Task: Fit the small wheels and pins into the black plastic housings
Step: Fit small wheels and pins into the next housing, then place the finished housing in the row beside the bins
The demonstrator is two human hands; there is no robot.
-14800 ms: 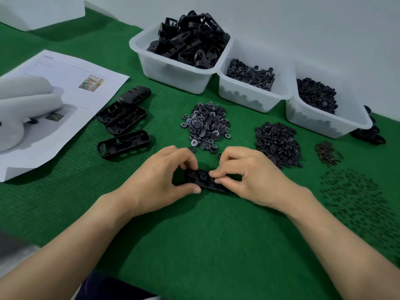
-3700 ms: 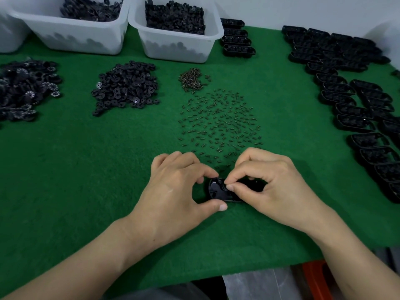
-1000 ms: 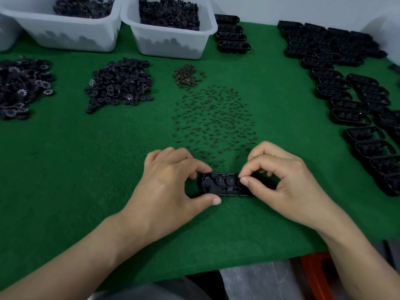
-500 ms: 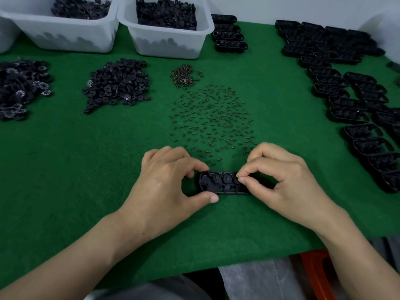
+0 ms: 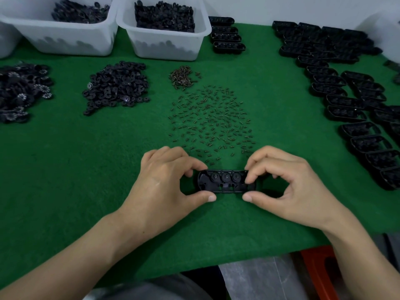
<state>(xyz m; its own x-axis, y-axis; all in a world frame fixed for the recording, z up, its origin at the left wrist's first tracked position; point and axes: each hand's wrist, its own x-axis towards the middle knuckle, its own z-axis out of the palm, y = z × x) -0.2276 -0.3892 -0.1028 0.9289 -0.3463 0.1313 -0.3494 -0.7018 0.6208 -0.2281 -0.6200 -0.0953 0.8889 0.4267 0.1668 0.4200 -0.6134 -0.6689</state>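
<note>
Housing (image 5: 225, 181) flat on green counter (image 5: 86, 180), three wheels (image 5: 225, 177) seated; left hand (image 5: 164, 182) pinches left end, right hand (image 5: 287, 185) pinches right end; loose pins (image 5: 212, 120) just behind

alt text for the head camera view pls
The left hand and right hand pinch a black housing holding three small wheels on a green mat. Scattered pins lie beyond, wheel piles left, rows of housings right.

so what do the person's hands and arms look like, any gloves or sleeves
No gloves: the left hand and right hand are bare, no rings. The left forearm and right forearm are bare too, no sleeve or watch in view.
</note>
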